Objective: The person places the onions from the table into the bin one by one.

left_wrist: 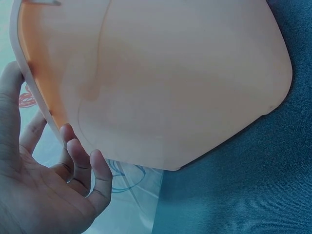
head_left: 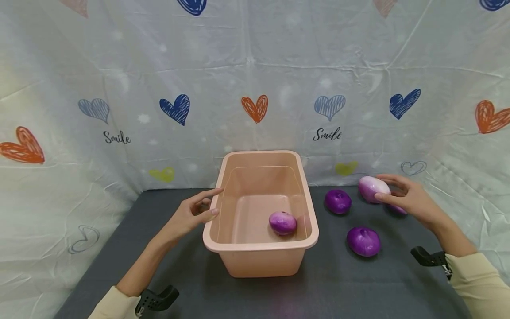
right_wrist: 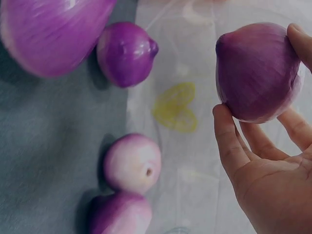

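Observation:
My right hand [head_left: 410, 199] holds a pale pink-and-purple onion [head_left: 373, 189] by the fingertips and thumb; in the right wrist view this onion [right_wrist: 258, 73] appears raised, in front of the curtain. Another onion [head_left: 396, 209] lies partly hidden under that hand. Two darker purple onions [head_left: 338, 201] [head_left: 363, 241] sit on the table between hand and tub. At the left side of a peach plastic tub [head_left: 263, 246], my left hand [head_left: 191, 212] touches the rim with its index finger and thumb, the other fingers loosely bent. One onion [head_left: 283, 223] lies inside the tub, toward its near right.
A dark grey cloth-covered table [head_left: 338, 288] bears the tub and onions. Behind it hangs a whitish curtain [head_left: 279, 53] printed with hearts, close to the tub's far end. Two onions touch each other [right_wrist: 131, 163] in the right wrist view.

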Available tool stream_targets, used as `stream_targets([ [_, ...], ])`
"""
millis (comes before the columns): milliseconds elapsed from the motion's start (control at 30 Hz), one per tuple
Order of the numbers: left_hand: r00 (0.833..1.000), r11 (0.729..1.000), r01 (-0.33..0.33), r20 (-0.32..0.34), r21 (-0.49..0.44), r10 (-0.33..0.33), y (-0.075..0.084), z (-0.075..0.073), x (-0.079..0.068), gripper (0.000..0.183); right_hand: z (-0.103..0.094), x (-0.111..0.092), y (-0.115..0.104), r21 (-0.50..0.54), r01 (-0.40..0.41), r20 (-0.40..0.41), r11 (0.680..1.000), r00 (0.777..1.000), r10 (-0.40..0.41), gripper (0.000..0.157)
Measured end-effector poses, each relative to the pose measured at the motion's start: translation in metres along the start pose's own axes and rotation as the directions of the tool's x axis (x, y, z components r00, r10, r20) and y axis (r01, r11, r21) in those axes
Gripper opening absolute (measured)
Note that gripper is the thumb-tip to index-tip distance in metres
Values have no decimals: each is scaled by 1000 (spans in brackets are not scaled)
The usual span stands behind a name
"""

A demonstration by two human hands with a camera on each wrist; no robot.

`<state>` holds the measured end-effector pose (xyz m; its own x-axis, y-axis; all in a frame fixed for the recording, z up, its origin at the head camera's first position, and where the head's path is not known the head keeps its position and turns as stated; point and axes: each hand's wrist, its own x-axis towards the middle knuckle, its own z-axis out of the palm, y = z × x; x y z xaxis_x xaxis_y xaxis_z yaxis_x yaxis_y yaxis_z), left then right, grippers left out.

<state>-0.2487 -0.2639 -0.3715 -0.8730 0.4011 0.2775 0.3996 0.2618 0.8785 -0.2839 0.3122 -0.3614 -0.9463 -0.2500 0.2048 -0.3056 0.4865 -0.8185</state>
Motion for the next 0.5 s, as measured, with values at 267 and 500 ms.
stream_targets([
  [267, 1000, 999, 29, 0, -12, -29, -1, 0, 2, 57, 9, 9, -13, 36, 12, 11, 999, 1000, -12, 56],
  [500, 998, 998, 62, -5, -15, -62, 0, -2, 1, 57, 16, 20, -20, 100, 38, 40, 994, 998, -43, 55],
])
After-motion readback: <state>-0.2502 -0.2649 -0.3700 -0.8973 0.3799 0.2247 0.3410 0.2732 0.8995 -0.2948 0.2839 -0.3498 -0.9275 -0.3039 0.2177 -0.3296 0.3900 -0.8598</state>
